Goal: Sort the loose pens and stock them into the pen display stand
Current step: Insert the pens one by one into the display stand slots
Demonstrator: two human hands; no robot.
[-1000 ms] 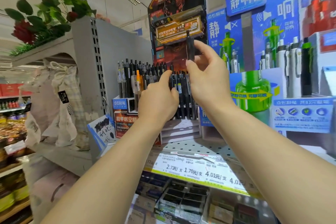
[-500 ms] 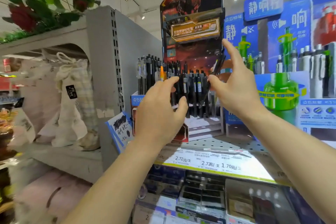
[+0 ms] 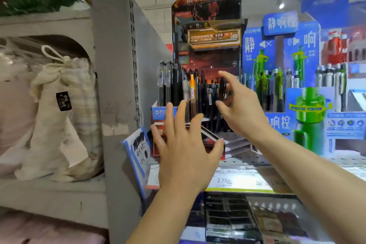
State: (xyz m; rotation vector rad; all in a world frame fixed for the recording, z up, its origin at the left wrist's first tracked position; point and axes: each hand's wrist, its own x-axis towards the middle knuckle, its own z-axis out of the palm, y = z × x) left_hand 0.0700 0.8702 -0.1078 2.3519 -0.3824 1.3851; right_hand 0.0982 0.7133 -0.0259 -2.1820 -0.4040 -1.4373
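Observation:
The dark red pen display stand (image 3: pixel 208 12) stands on the shelf, its tiers filled with several upright black pens (image 3: pixel 174 85) and one orange pen (image 3: pixel 192 89). My left hand (image 3: pixel 184 144) is spread flat in front of the stand's lower left tier and holds nothing. My right hand (image 3: pixel 241 109) reaches into the pen rows on the right with finger and thumb apart. A black pen (image 3: pixel 222 87) stands upright between them in the row. Blur hides whether the fingers touch it.
A blue display stand (image 3: pixel 277 49) with green and white pens is at the right. A grey shelf upright (image 3: pixel 118 65) and a cloth drawstring bag (image 3: pixel 59 115) are on the left. A handwritten sign (image 3: pixel 138 148) leans by the stand. Price labels (image 3: pixel 233 182) line the shelf edge above boxed stock (image 3: pixel 227 214).
My right hand lowered the black pen it held into the stand's rows and spread its fingers. My left hand dropped from the pens to the stand's lower front. The view shifted left.

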